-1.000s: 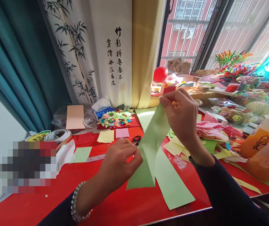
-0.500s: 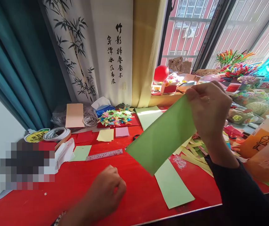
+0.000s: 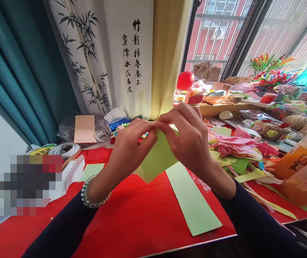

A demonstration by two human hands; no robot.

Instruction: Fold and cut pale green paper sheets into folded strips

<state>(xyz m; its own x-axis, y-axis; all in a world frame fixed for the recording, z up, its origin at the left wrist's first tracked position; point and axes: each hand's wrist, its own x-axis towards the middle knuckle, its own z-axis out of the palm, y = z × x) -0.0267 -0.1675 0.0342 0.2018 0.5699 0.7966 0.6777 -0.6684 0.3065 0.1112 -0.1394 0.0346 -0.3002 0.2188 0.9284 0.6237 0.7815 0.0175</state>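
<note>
Both hands meet in the middle of the head view, above the red table [image 3: 132, 222]. My left hand [image 3: 134, 143] pinches the top edge of a green sheet of paper [image 3: 157, 157]. Right beside it, my right hand [image 3: 187, 138] pinches the same edge, fingertips touching or nearly touching the left ones. The green sheet hangs below the fingers, partly hidden by both hands. Under it, a paler green paper strip [image 3: 196, 202] lies flat on the table, its far end covered by the hanging sheet.
Paper scraps [image 3: 239, 150] in pink, green and yellow are heaped at right, near orange cups [image 3: 301, 157]. Left lie a pale green sheet [image 3: 92, 170], red paper [image 3: 95, 154], tape rolls [image 3: 64, 150] and white tissue [image 3: 72, 173]. A woven basket [image 3: 268, 129] stands by the window.
My left hand has risen from over the table to grip the green sheet. My right hand has moved left with the sheet, which now hangs more centrally.
</note>
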